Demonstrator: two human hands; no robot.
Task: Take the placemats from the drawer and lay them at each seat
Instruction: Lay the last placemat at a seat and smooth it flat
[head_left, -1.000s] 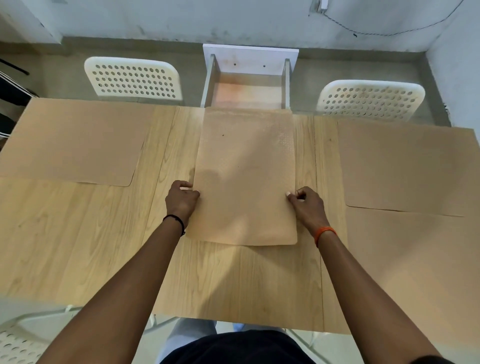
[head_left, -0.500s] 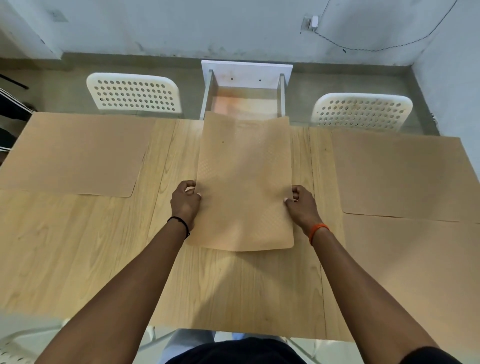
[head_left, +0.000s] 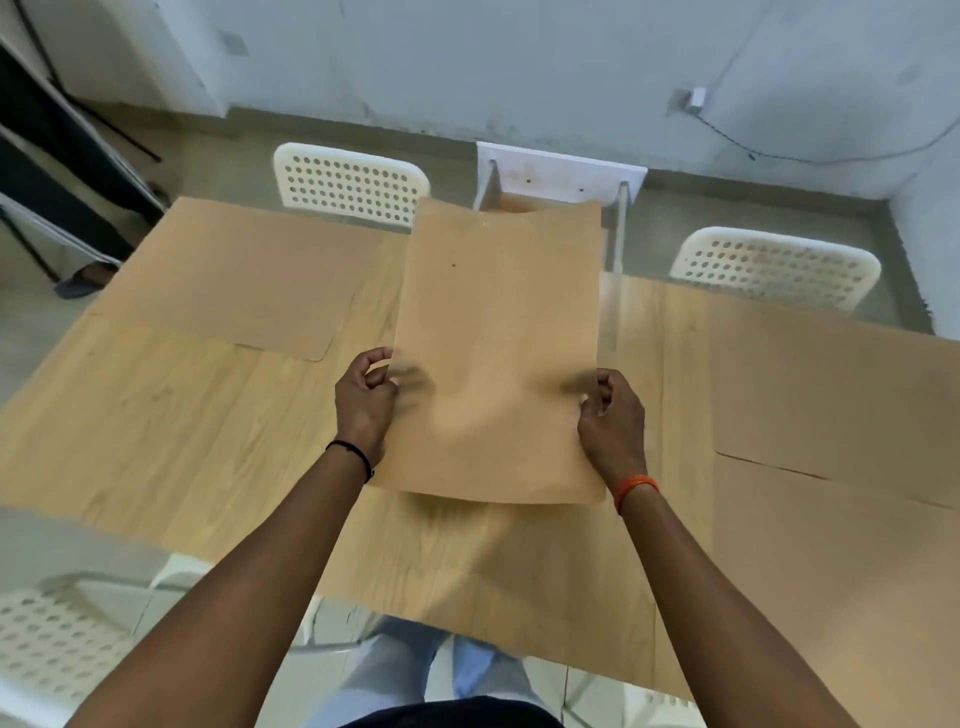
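Fingers (head_left: 376, 364) of both hands pinch one placemat (head_left: 496, 353) by its side edges.

The left hand (head_left: 363, 402) and right hand (head_left: 613, 415) hold it lifted above the table (head_left: 171, 415), its far edge before the open drawer (head_left: 561, 176); three placemats lie flat.

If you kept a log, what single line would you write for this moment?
step: laying placemats | both hands: left hand, right hand grip placemat edges, lifted above table | laid: three visible | drawer: open
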